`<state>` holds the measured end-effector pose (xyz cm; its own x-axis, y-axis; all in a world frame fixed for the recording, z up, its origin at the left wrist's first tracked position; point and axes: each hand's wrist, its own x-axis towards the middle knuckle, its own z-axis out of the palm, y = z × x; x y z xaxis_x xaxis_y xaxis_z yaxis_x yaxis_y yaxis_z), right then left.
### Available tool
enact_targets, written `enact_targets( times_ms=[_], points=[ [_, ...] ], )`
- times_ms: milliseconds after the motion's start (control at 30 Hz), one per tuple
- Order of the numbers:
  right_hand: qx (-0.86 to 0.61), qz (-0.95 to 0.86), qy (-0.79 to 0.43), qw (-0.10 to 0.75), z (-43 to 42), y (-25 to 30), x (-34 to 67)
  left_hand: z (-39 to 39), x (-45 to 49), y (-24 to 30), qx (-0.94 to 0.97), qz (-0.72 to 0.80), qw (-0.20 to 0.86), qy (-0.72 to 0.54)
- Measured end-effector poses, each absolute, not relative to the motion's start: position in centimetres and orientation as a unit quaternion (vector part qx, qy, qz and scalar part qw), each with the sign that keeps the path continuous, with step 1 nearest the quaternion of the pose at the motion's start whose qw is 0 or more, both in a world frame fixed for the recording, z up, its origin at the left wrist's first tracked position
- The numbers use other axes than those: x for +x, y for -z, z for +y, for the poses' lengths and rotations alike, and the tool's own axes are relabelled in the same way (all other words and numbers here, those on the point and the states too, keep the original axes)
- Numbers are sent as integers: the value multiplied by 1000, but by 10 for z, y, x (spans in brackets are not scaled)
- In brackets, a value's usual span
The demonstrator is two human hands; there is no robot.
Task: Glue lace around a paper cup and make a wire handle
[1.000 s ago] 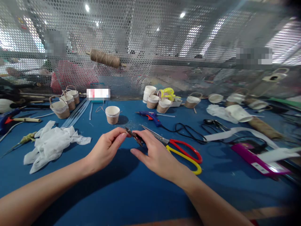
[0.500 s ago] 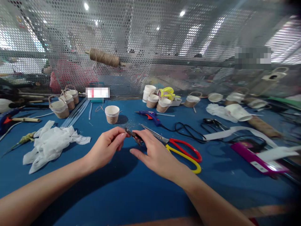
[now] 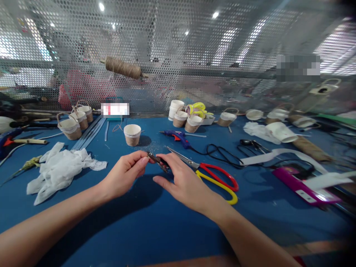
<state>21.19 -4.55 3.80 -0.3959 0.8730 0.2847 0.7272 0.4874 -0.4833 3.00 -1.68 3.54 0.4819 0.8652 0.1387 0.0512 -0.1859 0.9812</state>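
Slim, dark metal tool (image 3: 158,160) in curved right hand (image 3: 185,180)

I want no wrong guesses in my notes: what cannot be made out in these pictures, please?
All in the head view:
Whether the left hand pinches a small piece: hidden by that hand, too small.
Rear of the dark tool: partly covered by the right hand.
Far-left glue gun: cut off by the left edge.
What lies under the pixelated patch: blurred out.

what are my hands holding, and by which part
Your right hand holds a dark plier-like tool by its handle end; your left hand pinches near its tip, on what I can't tell.
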Motion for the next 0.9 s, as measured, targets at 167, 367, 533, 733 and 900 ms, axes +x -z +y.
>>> enact_targets(
  times_ms=[167,367,533,733,900],
  points=[
    [-487,-824,-134,257,-46,-37,212,-16,30,-35,664,335,554,-373],
    [-490,-824,-134,251,-47,-39,211,-16,29,-35,650,323,578,-372],
    [-480,-830,-137,248,-46,-44,212,-14,27,-33,622,303,633,-348],
    [-477,-829,-128,264,-46,-41,213,-15,28,-33,627,312,623,-349],
    [-487,-824,-122,264,-47,-40,212,-15,29,-32,639,312,603,-362]
  ],
)
